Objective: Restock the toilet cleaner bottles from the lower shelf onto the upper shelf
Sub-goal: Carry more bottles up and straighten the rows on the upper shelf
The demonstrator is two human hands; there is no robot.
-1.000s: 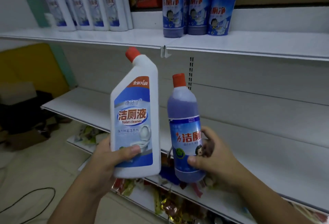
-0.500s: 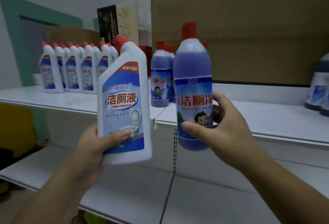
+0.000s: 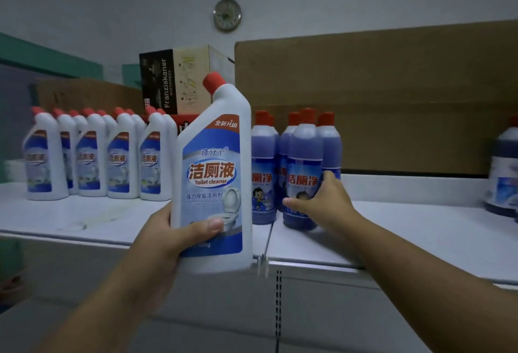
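My left hand (image 3: 171,236) grips a white angled-neck toilet cleaner bottle (image 3: 215,173) with a red cap, held upright in front of the upper shelf's edge. My right hand (image 3: 322,202) holds a purple round bottle (image 3: 304,162) with a red cap, which stands on the white upper shelf (image 3: 392,237) at the front of a cluster of like purple bottles (image 3: 263,167). A row of several white bottles (image 3: 92,156) stands on the shelf at the left.
Cardboard boxes (image 3: 179,80) and a brown cardboard sheet (image 3: 392,94) stand behind the bottles. More bottles (image 3: 504,173) sit at the far right of the shelf. Bare shelf surface lies between the purple cluster and those. A clock (image 3: 227,14) hangs on the wall.
Both hands rose from the lower shelf to the upper one. The right hand moved the purple bottle forward and set it down beside the purple cluster; the white bottle stays held in the left.
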